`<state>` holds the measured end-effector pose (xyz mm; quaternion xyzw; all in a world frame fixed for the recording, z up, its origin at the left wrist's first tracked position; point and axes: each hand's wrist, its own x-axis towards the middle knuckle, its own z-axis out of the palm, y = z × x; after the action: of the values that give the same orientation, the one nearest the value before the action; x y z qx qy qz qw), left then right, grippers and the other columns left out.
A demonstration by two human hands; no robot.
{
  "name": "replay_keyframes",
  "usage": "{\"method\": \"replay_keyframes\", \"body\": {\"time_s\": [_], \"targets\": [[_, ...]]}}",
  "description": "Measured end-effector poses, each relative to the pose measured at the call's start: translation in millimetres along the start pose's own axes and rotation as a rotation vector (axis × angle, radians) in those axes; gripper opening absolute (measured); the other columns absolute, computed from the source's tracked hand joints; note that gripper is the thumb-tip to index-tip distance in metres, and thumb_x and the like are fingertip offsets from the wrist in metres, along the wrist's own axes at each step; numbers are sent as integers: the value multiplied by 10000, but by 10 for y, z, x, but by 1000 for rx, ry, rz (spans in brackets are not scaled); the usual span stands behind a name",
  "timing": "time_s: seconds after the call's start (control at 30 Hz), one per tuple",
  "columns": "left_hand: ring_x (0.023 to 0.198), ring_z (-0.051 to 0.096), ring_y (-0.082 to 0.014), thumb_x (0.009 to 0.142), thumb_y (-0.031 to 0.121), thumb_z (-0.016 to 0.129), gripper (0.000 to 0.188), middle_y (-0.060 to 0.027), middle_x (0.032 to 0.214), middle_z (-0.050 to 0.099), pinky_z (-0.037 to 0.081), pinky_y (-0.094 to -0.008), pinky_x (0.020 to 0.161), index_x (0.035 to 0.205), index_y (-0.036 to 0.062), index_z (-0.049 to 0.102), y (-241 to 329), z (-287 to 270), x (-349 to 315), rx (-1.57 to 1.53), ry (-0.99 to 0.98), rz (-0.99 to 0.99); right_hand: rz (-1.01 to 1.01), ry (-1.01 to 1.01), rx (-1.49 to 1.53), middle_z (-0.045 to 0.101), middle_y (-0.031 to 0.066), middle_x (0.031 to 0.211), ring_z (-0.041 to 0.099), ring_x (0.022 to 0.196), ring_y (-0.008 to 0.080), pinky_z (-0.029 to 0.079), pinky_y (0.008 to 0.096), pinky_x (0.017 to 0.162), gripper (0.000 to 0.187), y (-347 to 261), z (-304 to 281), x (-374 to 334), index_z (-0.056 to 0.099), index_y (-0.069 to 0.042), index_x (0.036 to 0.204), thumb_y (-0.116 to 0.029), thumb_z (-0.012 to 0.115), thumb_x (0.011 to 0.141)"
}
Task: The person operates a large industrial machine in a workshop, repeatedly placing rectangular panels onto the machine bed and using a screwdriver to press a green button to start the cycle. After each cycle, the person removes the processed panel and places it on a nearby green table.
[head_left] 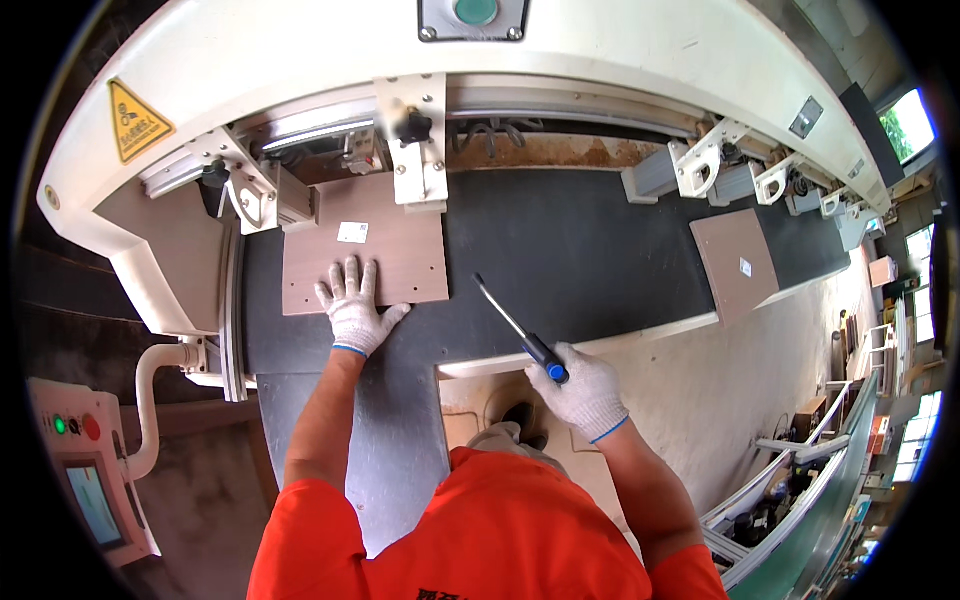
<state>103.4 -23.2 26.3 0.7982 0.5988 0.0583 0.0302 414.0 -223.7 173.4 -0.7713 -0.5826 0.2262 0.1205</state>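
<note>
Resting splayed white-gloved left hand (357,314) on brown rectangular panel (392,242), gripping in right hand (588,388) black-handled, metal-shafted tool (540,351) pointed lengthwise toward eleven o'clock.

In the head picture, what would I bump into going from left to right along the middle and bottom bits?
Control panel → left hand → tool → right hand → small brown board.

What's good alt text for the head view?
A person's gloved left grip rests spread on a brown panel on the black worktop of a machine; the right grip holds a screwdriver-like tool. Another brown panel lies farther right.
</note>
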Motion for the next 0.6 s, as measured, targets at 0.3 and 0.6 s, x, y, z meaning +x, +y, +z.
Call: {"method": "replay_keyframes", "body": {"time_s": [0.3,0.6], "targets": [[1581,343,-483,815,727,773,1063,-268,1671,449,169,-643,1313,1605,67,511,-90,114,-56,-95,167,63,-438,654,240,702,138,783,711,697,386,572,467,649,295,-1087,-1024,583,707,-116,1092,-398,745,1016],[1580,339,-475,819,714,780,1052,-253,1670,447,160,-637,1317,1605,71,506,-88,129,-105,-101,178,75,-243,516,129,701,164,717,729,726,404,572,506,663,441,-1220,-1403,142,674,-98,952,-532,671,1029]]}}
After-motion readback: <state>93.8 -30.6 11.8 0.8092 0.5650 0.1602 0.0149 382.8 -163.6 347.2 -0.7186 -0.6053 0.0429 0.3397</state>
